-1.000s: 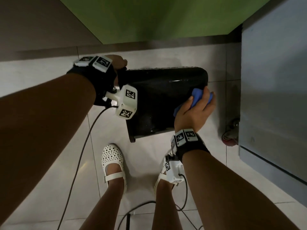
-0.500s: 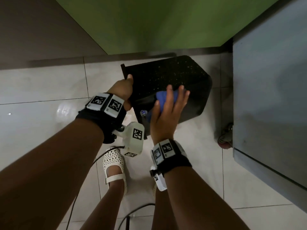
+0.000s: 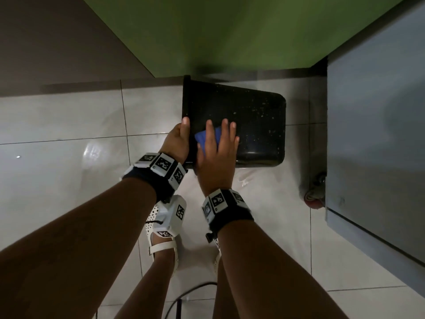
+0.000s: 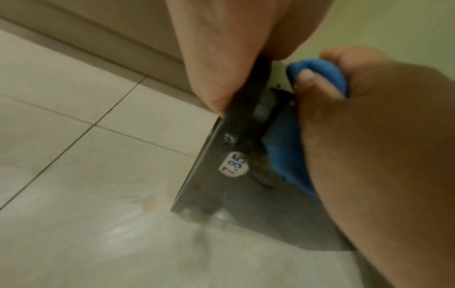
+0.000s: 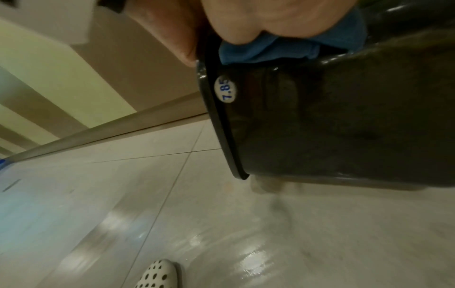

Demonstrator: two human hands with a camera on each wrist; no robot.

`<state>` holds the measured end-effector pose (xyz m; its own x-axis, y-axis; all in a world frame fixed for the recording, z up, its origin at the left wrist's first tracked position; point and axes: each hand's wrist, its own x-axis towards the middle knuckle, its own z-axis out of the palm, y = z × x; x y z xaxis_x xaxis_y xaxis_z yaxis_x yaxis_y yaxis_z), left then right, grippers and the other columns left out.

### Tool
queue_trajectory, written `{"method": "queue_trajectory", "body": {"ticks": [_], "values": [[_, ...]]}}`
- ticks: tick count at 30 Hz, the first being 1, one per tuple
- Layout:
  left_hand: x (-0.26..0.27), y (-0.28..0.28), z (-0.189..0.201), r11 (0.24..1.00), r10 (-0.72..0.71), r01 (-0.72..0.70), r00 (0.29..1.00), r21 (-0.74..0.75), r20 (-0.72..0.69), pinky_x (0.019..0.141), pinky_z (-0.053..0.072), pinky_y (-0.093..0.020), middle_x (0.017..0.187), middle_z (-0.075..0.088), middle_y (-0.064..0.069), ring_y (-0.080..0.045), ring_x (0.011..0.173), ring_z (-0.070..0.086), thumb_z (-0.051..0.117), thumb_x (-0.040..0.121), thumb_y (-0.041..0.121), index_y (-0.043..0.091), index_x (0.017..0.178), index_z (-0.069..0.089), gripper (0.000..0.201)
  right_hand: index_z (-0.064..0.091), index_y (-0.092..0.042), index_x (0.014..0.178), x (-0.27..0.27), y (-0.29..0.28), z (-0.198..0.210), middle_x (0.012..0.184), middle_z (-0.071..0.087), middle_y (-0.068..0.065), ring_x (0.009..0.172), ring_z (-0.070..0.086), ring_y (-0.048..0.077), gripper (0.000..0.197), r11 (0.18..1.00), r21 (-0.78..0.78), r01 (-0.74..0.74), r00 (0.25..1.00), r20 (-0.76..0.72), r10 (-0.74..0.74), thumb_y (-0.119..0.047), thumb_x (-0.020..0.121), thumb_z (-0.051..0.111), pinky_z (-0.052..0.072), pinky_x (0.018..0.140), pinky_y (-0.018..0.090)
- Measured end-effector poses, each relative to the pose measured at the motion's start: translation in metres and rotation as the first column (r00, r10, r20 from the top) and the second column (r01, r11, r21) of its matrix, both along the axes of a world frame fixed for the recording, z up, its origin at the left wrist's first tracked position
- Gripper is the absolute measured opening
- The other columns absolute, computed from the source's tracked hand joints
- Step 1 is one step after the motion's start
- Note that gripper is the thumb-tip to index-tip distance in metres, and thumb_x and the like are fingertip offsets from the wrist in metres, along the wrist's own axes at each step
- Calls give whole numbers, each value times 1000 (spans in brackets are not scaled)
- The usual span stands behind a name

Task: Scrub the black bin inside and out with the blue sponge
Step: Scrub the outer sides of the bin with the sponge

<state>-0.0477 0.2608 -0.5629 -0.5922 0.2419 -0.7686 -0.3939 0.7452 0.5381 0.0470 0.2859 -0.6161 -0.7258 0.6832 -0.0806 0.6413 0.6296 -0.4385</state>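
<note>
A: Where is the bin (image 3: pixel 239 125)?

B: On its side above the wet tiled floor (image 3: pixel 69 162), mouth to the left, base to the right, close to the green wall (image 3: pixel 207 31). Pale specks dot its upper side.

A: Who has hold of it?

B: The left hand (image 3: pixel 177 140) grips the rim (image 5: pixel 216 120), thumb on top; the other fingers are hidden.

A: And the sponge (image 3: pixel 207 137)?

B: It lies flat on the bin's outer side just beside the rim, under the right hand (image 3: pixel 217 155). That hand's fingers are spread almost straight, pressing it down; the left wrist view shows the thumb (image 4: pixel 307 79) tucked against the sponge's edge.

A: Anything else on the bin?

B: A white sticker (image 5: pixel 225 89) reading 7.85 sits on the rim band.

A: And around it?

B: A grey cabinet (image 3: pixel 379 134) on a castor (image 3: pixel 315 194) to the right, and white dotted shoes (image 5: pixel 157 276) below.
</note>
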Motion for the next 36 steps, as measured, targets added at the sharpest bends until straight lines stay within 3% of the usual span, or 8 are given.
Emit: {"method": "queue_trajectory", "body": {"ticks": [7,11,16,19,23,28,33,36], "values": [[16,-14,-8,1000,19,-19,1000,-23,16,99,45,-48,118,61,-17,-33,109,57,18,95,53,10,115,57,61,33,-8,140,44,41,-11,147,27,26,138,21,41,51,975,-66,213,977,14,-213,-31,94,33,13,111,48],[17,-15,-10,998,62,-62,998,7,-3,97,47,-43,105,63,-14,-31,102,59,21,95,51,12,102,59,54,30,-8,142,59,64,-14,147,27,26,137,27,39,51,935,-49,352,936,30,-351,-33,97,32,34,109,51],[20,-14,-16,990,143,-143,990,9,-8,88,50,-43,84,57,-3,-28,86,57,23,95,52,23,77,52,45,14,-19,146,63,98,-12,146,31,14,125,44,30,53,618,-316,720,687,193,-701,-37,99,31,41,94,32],[21,-13,-20,986,168,-168,986,9,-9,89,50,-40,79,56,-1,-25,84,56,24,95,51,21,76,52,45,14,-16,147,55,93,-10,147,29,18,130,38,33,54,613,-255,748,659,177,-731,-35,99,31,39,105,40],[22,-14,-23,985,174,-174,985,11,-9,87,51,-39,80,57,-2,-25,84,56,26,94,53,21,73,52,46,18,-11,146,42,62,-8,152,14,25,141,14,37,56,798,-74,598,800,120,-588,-32,97,36,16,117,43],[23,-12,-25,984,180,-180,983,19,-37,74,47,-31,78,58,-5,-24,77,57,29,95,50,17,71,52,46,29,-12,141,16,8,-7,147,26,27,137,20,41,52,987,-42,157,987,49,-155,-31,93,36,11,110,50],[18,-18,-29,993,118,-115,977,28,-178,74,46,-30,82,61,-7,-23,79,57,28,98,41,8,86,60,48,34,-11,136,9,26,-13,140,40,27,131,36,42,49,938,25,-345,938,9,345,-29,90,35,21,107,51],[18,-19,-32,994,112,-111,976,13,-185,82,52,-41,83,61,-9,-29,84,59,26,97,46,11,81,58,50,36,-11,138,18,59,-13,145,33,25,135,28,42,51,942,-35,-333,943,8,333,-26,89,41,21,108,52]]}}
